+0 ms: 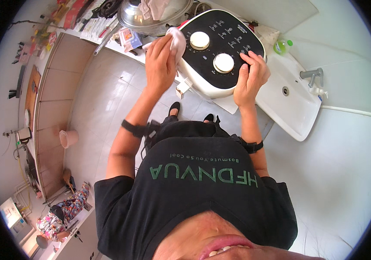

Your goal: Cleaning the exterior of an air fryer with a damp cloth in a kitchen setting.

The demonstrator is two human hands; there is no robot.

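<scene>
A white air fryer with a black top panel stands in front of me. Its panel carries two round dials, a rear dial and a front dial, plus small printed icons. My left hand holds a bunched pale pink cloth against the fryer's left upper edge. On the opposite side, my right hand grips the rim, thumb and fingers bent over the panel's right corner. The fryer's handle juts out at the front left.
A metal wok lid with a cloth on it and a pack of wipes lie left of the fryer. To the right are a white washbasin, a faucet and a green bottle. Another person is at lower left.
</scene>
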